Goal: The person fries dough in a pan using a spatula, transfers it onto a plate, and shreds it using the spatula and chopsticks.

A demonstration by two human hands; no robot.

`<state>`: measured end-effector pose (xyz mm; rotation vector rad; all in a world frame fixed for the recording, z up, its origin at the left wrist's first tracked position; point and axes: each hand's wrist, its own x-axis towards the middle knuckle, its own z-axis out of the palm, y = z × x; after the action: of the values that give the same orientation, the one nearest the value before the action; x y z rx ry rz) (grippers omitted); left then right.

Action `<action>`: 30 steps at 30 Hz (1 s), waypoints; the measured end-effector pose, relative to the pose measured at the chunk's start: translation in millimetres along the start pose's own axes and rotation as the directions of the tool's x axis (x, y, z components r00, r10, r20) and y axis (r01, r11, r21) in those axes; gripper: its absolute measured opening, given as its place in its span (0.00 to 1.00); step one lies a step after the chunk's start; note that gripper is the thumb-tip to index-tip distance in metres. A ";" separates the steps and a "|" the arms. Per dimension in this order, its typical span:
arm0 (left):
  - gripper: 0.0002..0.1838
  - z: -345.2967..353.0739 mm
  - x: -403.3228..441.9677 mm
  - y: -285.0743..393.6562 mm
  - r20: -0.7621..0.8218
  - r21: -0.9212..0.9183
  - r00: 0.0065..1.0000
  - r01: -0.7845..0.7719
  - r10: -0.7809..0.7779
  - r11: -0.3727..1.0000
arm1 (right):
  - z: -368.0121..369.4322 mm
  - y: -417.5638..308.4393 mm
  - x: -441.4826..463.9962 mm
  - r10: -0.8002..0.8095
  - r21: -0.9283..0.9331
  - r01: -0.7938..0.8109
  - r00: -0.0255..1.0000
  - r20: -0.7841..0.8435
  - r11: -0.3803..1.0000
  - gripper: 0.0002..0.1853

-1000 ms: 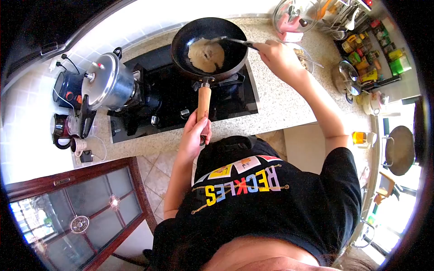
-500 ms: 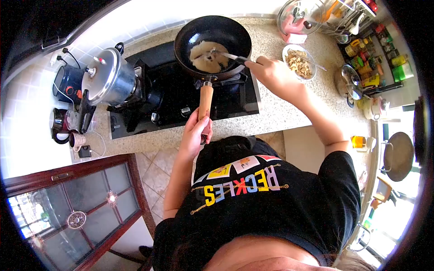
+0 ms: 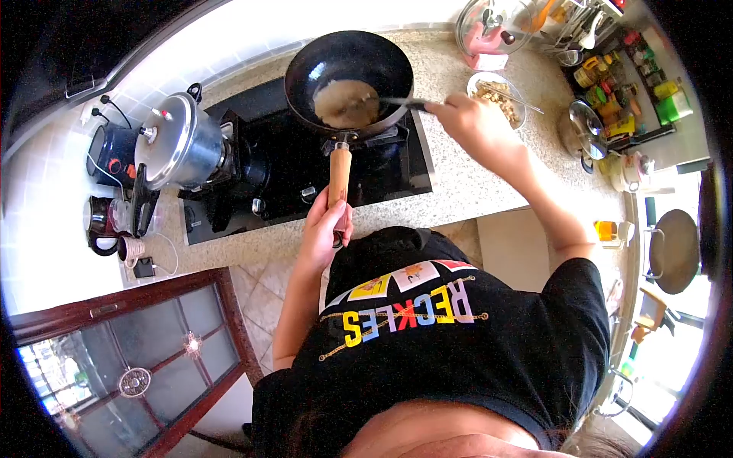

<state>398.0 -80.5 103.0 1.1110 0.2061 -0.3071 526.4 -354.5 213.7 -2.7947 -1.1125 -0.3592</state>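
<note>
A dark wok (image 3: pixel 388 65) sits at the right side of the black stove, with a pool of cloudy, pale brown liquid (image 3: pixel 340 103) in its bottom. My left hand (image 3: pixel 327 233) is wrapped round the lower part of the wok's wooden handle (image 3: pixel 340 172). Over the wok's right rim, my right hand (image 3: pixel 482 131) grips a long-handled metal cooking utensil (image 3: pixel 405 101) by its dark grip. The utensil's far end reaches into the liquid; its shape is blurred and partly hidden. Beside my right hand stands a white plate of chopped food (image 3: pixel 496 93) with chopsticks across it.
A pressure cooker (image 3: pixel 172 145) stands on the stove's left burner. Left of it are a dark kettle (image 3: pixel 101 221) and a mug (image 3: pixel 131 249). A lidded pot (image 3: pixel 582 130) and rack of spice bottles (image 3: pixel 611 95) are at right. A glass-paned cabinet door (image 3: pixel 145 343) stands at lower left.
The utensil's end has shifted within the liquid and its shaft now lies flatter. The liquid looks smoother, with fewer dark gaps. The whole view has shifted slightly; my left hand keeps its hold.
</note>
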 end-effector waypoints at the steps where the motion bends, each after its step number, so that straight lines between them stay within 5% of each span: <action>1: 0.17 -0.6 0.0 -0.4 0.011 -0.005 1.000 -0.010 0.010 1.000 | 6.2 4.6 9.7 0.074 0.059 -0.075 0.997 0.009 0.995 0.13; 5: 0.14 -2.1 0.1 0.0 0.012 -0.014 1.000 -0.002 0.002 1.000 | 29.9 25.8 21.1 0.090 0.138 -0.070 0.985 -0.145 0.988 0.13; 7: 0.22 -0.5 -1.1 1.8 0.001 -0.007 0.999 0.034 -0.034 0.999 | 24.9 23.3 18.9 0.120 0.171 -0.081 0.966 -0.229 0.982 0.15; 10: 0.13 -0.6 -0.4 -1.5 0.015 -0.028 1.000 -0.009 0.009 1.000 | 38.0 26.8 23.3 0.098 0.114 -0.074 0.970 -0.222 0.991 0.17; 17: 0.21 1.3 -1.7 1.1 0.006 -0.008 1.000 0.000 0.000 1.000 | 31.1 10.5 11.0 0.047 0.012 -0.048 0.996 0.071 0.999 0.18; 19: 0.15 0.5 -1.1 -1.6 -0.003 -0.003 1.000 -0.023 0.023 1.000 | 14.7 10.1 -3.7 0.020 0.012 -0.021 0.998 0.058 1.000 0.18; 30: 0.16 0.7 0.7 -2.6 0.023 -0.005 0.999 -0.024 0.024 1.000 | -29.0 -16.4 -25.0 -0.003 0.031 0.003 1.000 0.004 1.000 0.16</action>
<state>397.8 -82.3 101.0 1.1044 0.1722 -0.2977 492.4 -364.7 235.5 -2.7688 -1.1136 -0.3338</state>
